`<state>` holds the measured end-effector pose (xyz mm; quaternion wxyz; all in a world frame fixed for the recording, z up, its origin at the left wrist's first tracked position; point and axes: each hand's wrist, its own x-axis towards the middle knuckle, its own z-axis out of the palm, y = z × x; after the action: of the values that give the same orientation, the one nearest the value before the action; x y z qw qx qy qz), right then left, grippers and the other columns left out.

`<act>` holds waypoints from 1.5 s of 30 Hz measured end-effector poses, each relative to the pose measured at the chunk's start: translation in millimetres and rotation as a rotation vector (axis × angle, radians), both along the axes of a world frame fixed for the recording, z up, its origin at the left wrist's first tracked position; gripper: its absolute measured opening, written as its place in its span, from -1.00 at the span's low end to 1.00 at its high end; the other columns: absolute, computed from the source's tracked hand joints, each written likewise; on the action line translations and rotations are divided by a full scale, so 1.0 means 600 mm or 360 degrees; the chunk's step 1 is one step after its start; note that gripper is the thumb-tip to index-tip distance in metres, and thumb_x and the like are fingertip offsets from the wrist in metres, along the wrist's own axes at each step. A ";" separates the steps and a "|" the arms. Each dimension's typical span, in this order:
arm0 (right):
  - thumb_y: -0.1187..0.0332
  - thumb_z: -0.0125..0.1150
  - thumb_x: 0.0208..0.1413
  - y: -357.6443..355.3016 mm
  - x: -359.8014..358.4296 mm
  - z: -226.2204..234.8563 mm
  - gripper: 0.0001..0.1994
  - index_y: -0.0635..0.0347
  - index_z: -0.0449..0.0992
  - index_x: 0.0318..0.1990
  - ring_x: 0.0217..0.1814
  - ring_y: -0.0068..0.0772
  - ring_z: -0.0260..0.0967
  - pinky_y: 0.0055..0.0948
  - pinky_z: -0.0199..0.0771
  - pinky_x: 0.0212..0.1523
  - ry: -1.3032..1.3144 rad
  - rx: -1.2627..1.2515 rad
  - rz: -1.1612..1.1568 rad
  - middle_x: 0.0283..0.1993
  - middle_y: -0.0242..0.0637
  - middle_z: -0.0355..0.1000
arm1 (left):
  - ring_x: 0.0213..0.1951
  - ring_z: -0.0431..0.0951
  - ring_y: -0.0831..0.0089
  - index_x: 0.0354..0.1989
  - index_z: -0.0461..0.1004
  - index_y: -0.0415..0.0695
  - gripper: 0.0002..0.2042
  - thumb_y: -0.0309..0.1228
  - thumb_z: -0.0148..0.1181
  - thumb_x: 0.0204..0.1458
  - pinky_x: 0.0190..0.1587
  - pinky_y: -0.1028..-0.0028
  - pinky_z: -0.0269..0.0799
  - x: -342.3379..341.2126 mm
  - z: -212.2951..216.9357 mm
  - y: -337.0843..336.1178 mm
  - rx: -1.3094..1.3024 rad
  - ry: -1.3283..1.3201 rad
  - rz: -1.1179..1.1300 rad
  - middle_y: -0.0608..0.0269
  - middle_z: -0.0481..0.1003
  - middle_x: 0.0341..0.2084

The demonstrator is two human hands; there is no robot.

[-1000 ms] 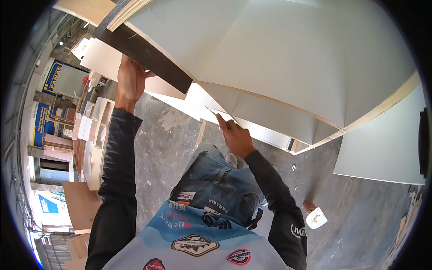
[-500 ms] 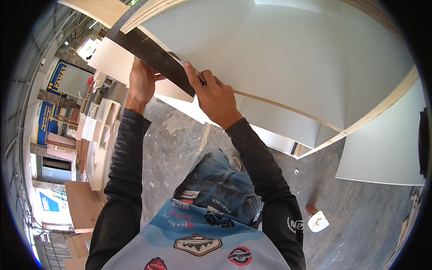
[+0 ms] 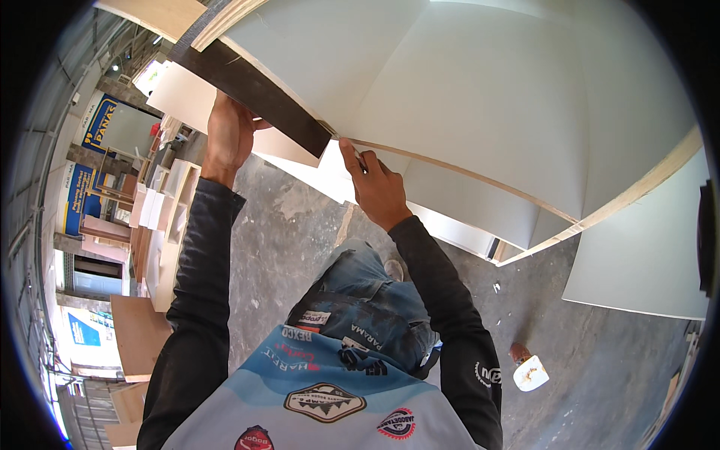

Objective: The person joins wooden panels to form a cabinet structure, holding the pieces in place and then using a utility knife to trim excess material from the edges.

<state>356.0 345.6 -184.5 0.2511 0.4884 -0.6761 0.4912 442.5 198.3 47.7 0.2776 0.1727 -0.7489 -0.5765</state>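
A large white-faced board [image 3: 480, 97] with a pale plywood edge stands in front of me. A dark brown edge strip [image 3: 251, 86] runs along its upper left edge and ends near the middle. My left hand [image 3: 227, 135] presses up against the board just under the dark strip. My right hand [image 3: 373, 184] pinches the end of the strip where it meets the bare plywood edge; something thin may be between its fingers, but I cannot tell.
More white panels [image 3: 645, 247] lean at the right and behind the board. Grey concrete floor [image 3: 285, 240] lies below. Stacked boards and shelving [image 3: 161, 217] stand at the left. A small white and red bottle [image 3: 529, 370] lies on the floor at the lower right.
My right hand has slid right and down along the edge, from over the dark strip to its end. My left hand has stayed under the strip.
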 end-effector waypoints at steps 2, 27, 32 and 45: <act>0.57 0.12 -0.01 0.001 -0.006 -0.019 -0.24 -0.01 0.16 0.43 -0.33 -0.39 0.48 -0.44 0.53 -0.54 -0.0007 0.0010 0.0017 -0.22 -0.25 0.32 | -0.17 0.64 0.29 0.00 0.43 -0.13 -0.51 -0.03 -0.40 0.39 -0.16 0.18 0.65 -0.005 0.001 0.003 -0.0002 0.0006 0.0033 0.16 0.58 -0.16; 0.48 -0.15 0.34 0.116 0.102 0.364 -0.49 0.43 -0.02 0.39 -0.61 -0.39 0.49 -0.38 0.58 -0.52 -0.1766 -0.0871 0.1373 -0.36 -0.19 0.36 | 0.13 0.48 0.00 0.28 0.29 -0.09 -0.37 0.13 -0.18 0.22 0.17 -0.08 0.38 -0.018 0.135 -0.102 0.1031 -0.0494 -0.1373 0.05 0.38 0.22; 0.42 -0.17 0.33 0.085 0.102 0.428 -0.51 0.54 0.03 0.33 -0.62 -0.45 0.46 -0.42 0.60 -0.61 -0.2003 -0.0827 0.1552 -0.37 -0.19 0.34 | 0.16 0.40 0.09 0.24 0.31 -0.12 -0.44 0.04 -0.20 0.24 0.19 0.09 0.35 -0.015 0.134 -0.168 0.0715 -0.0438 -0.1075 0.05 0.40 0.15; 0.34 -0.10 0.38 0.043 0.157 0.483 -0.47 0.35 0.03 0.43 -0.66 -0.60 0.34 -0.53 0.26 -0.80 -0.2365 -0.0816 0.1214 -0.34 -0.28 0.33 | 0.03 0.53 0.15 0.25 0.27 -0.12 -0.30 0.26 -0.32 0.26 0.04 0.17 0.49 -0.037 0.112 -0.141 0.1293 -0.0564 -0.1254 0.07 0.45 0.08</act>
<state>449.9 371.7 105.6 -0.3341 0.1632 -0.3238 0.8700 420.3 113.4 114.8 -0.1750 0.0677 -0.5109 -0.8389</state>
